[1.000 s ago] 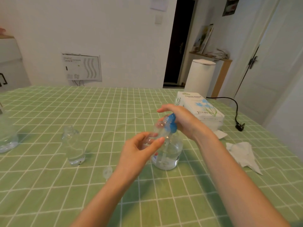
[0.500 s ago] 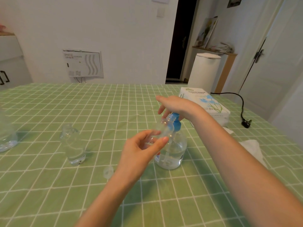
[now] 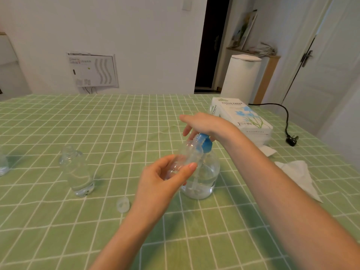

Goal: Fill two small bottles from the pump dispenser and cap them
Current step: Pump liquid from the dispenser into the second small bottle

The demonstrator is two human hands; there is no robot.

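Head view: left hand (image 3: 159, 184) holds tilted bottle (image 3: 187, 154), right hand (image 3: 206, 123) atop pump (image 3: 204, 143).

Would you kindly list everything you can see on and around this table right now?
tablecloth: one, green checked, foreground.
pump dispenser: one, clear with blue head, centre.
held small bottle: one, clear, tilted at the pump spout.
standing small bottle: one, clear, uncapped, left of centre.
cap: one, clear, lying loose nearer than both bottles.
tissue pack: one, white, far right.
loose tissue: one, white, right.
plug: one, black, far right edge.
bin: one, white, beyond the tablecloth.
left hand: one, holds the held small bottle.
right hand: one, rests on the pump head.
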